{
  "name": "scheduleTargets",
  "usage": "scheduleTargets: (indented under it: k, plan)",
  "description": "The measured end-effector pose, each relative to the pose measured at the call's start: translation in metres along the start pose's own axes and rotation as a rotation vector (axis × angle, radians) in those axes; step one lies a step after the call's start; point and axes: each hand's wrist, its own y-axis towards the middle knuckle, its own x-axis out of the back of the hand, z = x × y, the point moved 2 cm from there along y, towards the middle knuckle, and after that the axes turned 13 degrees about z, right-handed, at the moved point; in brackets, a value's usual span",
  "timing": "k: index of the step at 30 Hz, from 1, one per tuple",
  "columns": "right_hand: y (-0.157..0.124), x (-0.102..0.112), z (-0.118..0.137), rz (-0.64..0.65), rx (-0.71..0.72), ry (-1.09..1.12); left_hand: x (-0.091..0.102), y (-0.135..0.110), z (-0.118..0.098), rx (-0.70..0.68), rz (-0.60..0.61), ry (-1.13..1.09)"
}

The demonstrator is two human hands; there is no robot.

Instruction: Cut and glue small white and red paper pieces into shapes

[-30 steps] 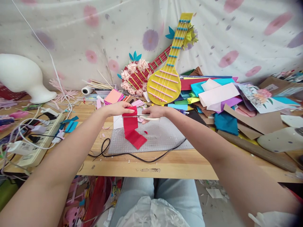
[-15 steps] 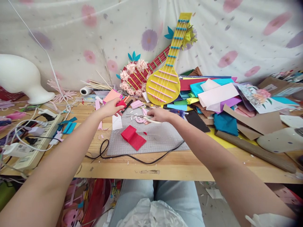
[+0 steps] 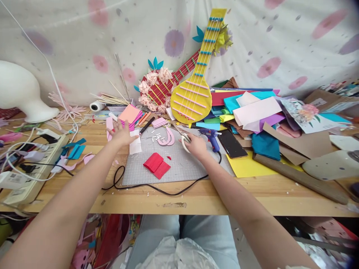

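My left hand (image 3: 122, 133) is open with its fingers spread, close to a stack of pink and orange paper (image 3: 130, 113) and over a strip of white paper (image 3: 135, 143). My right hand (image 3: 197, 145) is closed around the pale handles of a pair of scissors (image 3: 185, 142), whose blades point away and to the left. Below and between the hands, a folded piece of red crepe paper (image 3: 157, 165) lies on the grey cutting mat (image 3: 185, 170). Curved pink cutouts (image 3: 169, 137) and small white bits (image 3: 157, 136) lie left of the scissors.
A blue glue gun (image 3: 212, 139) and a black phone (image 3: 232, 144) are right of my right hand. The gun's black cord loops along the mat's front. Two paper lutes, one yellow (image 3: 192, 101), lean at the back. A power strip (image 3: 42, 172) stands left; paper piles up right.
My left hand has moved left and opened; the red piece it held is no longer in its fingers. My right hand has shifted right and lower, turning the scissors to point farther away.
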Motion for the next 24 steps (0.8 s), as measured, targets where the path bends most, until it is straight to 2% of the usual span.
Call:
scheduleTargets:
  k: [3,7,10,13,16,18,21,24]
  plan:
    - [-0.001,-0.012,-0.003,-0.053,-0.061,-0.005,-0.010,-0.026,-0.034,-0.212,0.095,0.006]
    - [-0.004,-0.022,-0.004,-0.075,-0.039,-0.022,-0.026,-0.068,-0.074,-0.362,0.327,0.026]
    - [-0.007,-0.024,-0.006,-0.079,-0.016,-0.013,-0.034,-0.082,-0.084,-0.353,0.471,0.136]
    - [-0.010,-0.025,-0.010,-0.111,-0.063,-0.020,-0.029,-0.075,-0.078,-0.294,0.421,0.089]
    - [-0.012,-0.026,-0.014,-0.147,-0.115,-0.048,-0.014,-0.061,-0.068,-0.284,0.296,-0.133]
    - [-0.013,-0.027,-0.015,-0.157,-0.125,-0.047,-0.006,-0.055,-0.064,-0.286,0.266,-0.402]
    - [-0.015,-0.026,-0.016,-0.156,-0.114,-0.014,0.000,-0.056,-0.064,-0.334,0.323,-0.876]
    - [-0.016,-0.024,-0.014,-0.129,-0.086,-0.017,-0.001,-0.062,-0.069,-0.284,0.440,-1.164]
